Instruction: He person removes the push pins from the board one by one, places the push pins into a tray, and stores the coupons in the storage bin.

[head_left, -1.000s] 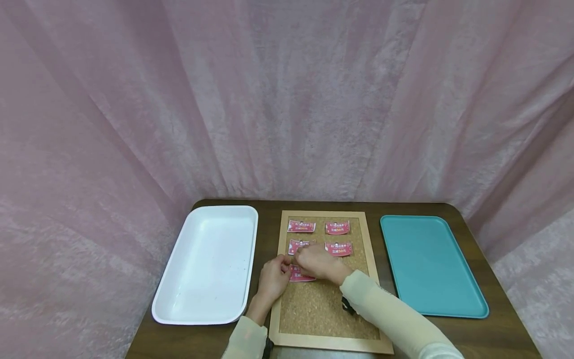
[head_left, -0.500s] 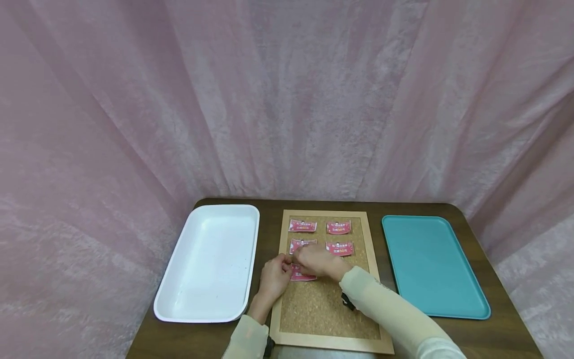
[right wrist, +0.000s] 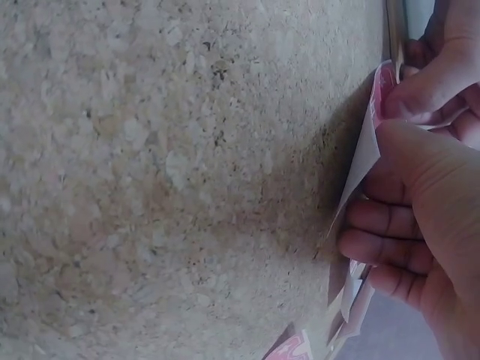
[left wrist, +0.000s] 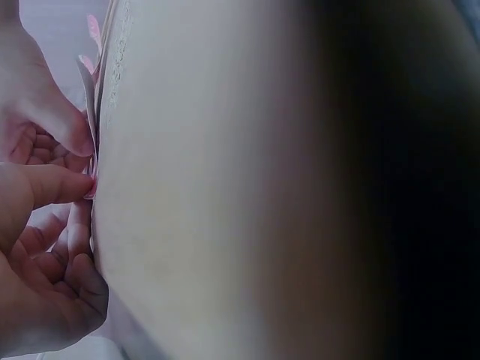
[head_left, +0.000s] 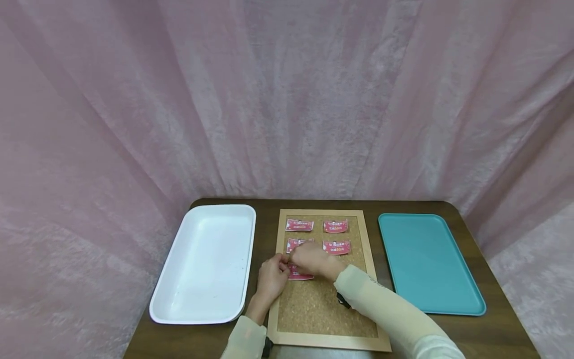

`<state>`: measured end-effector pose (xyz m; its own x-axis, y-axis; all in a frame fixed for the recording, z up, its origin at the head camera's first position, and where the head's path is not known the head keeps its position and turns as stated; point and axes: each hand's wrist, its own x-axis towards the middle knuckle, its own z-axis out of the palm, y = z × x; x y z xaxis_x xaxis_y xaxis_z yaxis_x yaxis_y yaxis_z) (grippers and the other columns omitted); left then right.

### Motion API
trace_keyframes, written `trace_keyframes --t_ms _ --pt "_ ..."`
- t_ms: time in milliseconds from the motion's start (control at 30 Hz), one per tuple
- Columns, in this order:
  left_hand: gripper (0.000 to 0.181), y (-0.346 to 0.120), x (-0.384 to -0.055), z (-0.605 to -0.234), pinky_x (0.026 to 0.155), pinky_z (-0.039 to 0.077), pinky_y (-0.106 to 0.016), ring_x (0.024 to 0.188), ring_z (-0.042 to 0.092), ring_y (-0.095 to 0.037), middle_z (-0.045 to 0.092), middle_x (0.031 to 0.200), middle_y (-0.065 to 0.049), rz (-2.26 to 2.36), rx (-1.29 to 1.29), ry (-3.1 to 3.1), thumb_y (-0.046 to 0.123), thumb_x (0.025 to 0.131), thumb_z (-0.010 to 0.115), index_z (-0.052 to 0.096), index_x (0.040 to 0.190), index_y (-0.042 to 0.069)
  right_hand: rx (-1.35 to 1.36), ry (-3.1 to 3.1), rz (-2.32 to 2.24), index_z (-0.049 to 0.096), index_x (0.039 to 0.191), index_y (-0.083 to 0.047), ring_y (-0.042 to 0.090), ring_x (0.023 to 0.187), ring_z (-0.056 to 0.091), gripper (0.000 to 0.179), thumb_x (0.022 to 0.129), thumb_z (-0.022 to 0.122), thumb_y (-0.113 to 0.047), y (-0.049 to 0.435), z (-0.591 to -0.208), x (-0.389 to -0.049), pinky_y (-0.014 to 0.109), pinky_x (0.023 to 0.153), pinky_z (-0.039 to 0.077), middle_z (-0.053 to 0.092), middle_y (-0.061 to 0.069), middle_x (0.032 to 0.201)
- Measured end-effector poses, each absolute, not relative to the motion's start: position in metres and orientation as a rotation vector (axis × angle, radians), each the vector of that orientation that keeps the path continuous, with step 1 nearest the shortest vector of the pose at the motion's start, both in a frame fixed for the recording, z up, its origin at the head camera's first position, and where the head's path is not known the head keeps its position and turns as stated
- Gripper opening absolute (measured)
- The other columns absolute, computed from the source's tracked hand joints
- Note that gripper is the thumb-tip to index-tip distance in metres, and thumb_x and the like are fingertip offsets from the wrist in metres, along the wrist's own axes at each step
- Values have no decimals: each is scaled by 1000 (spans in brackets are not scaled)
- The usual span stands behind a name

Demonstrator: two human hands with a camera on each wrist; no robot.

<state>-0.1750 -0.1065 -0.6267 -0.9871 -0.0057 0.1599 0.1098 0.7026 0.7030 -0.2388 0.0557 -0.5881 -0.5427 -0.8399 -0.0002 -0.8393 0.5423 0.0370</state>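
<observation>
Both hands meet at a small pink paper coupon (head_left: 300,273), third down in the left column on a wood-framed corkboard (head_left: 325,316). My left hand (head_left: 271,279) pinches its left end, thumb and finger close together. The right hand (head_left: 311,259) reaches across from the right, fingers curled at the coupon's upper edge. In the right wrist view the coupon (right wrist: 366,159) tilts up from the cork, its white underside showing, with both thumbs at it. I cannot tell whether the right fingertips also hold something small. The left wrist view shows the coupon (left wrist: 88,90) edge-on.
Several more pink coupons, such as one at the upper right (head_left: 335,227), lie on the board in two columns, with small dark marks at their top edges. A white tray (head_left: 157,299) stands left, a teal tray (head_left: 432,264) right, on a dark wooden table (head_left: 188,339).
Both hands stay at the same coupon with almost no movement. The head view shifts slightly.
</observation>
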Motion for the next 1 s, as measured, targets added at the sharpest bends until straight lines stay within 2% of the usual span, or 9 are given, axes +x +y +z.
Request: trace_keyframes --t_ms 167,267,433,567,867,1000 --pt "17 -107 -174 -626 58 48 -28 64 60 -11 69 71 1 -1172 -81 -2760 -2 78 76 71 92 8 1497 -2740 -68 71 78 -18 12 63 65 16 90 77 -27 54 -590 -238 34 65 56 72 -5 74" --pt "17 -106 -173 -626 58 47 -28 64 59 -10 68 71 2 -1168 -80 -2767 -2 79 76 72 93 7 1521 -2783 16 68 75 -19 10 61 60 17 89 77 -25 55 -591 -240 34 65 54 70 -6 73" --pt "15 -104 -171 -625 57 45 -26 64 56 -9 67 70 3 -1162 -72 -2770 -2 80 75 72 92 7 1545 -2882 213 56 67 -19 7 55 44 27 84 77 -16 60 -593 -244 27 53 41 59 -8 64" --pt "15 -103 -171 -624 56 45 -25 64 56 -8 67 72 2 -1177 -68 -2770 -2 81 75 72 93 6 1528 -2906 266 51 62 -20 6 54 41 33 80 78 -15 62 -592 -245 24 50 37 54 -9 61" --pt "14 -104 -173 -621 57 46 -25 65 57 -8 67 73 2 -1197 -48 -2783 0 83 77 72 94 7 1494 -2904 354 53 67 -19 5 55 41 29 80 78 -17 65 -591 -250 24 53 37 49 -12 62" --pt "15 -105 -173 -620 59 47 -27 66 59 -10 68 73 3 -1193 -37 -2785 0 83 77 72 94 7 1456 -2931 397 59 73 -15 6 58 40 22 82 79 -17 67 -590 -249 25 54 35 48 -11 65"
